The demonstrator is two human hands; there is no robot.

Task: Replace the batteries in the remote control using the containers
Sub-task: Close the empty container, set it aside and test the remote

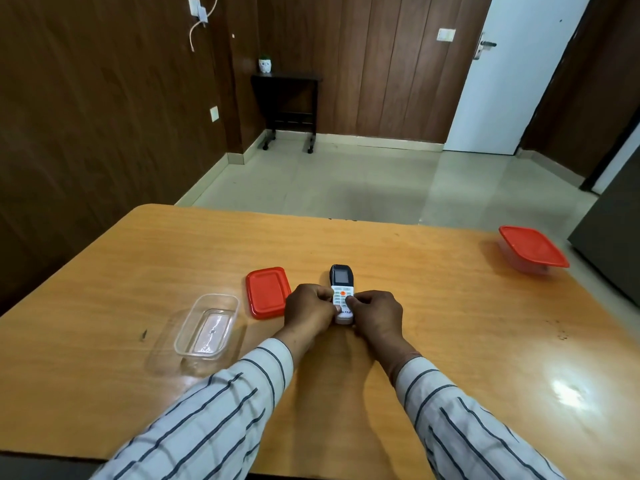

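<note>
A white remote control (pixel 341 285) with a dark screen end and an orange button lies face up at the middle of the wooden table (pixel 433 341). My left hand (pixel 308 311) grips its lower left side and my right hand (pixel 375 315) grips its lower right side, thumbs on the keypad. An open clear container (pixel 207 327) sits to the left and looks empty. Its red lid (pixel 267 291) lies flat between that container and the remote. A second clear container, shut with a red lid (pixel 531 249), stands at the far right of the table. No batteries are visible.
The table's far edge drops to a pale tiled floor (pixel 346 181). A dark small side table (pixel 287 109) with a white pot stands by the wood-panelled wall. A dark cabinet (pixel 613 244) sits close to the table's right edge.
</note>
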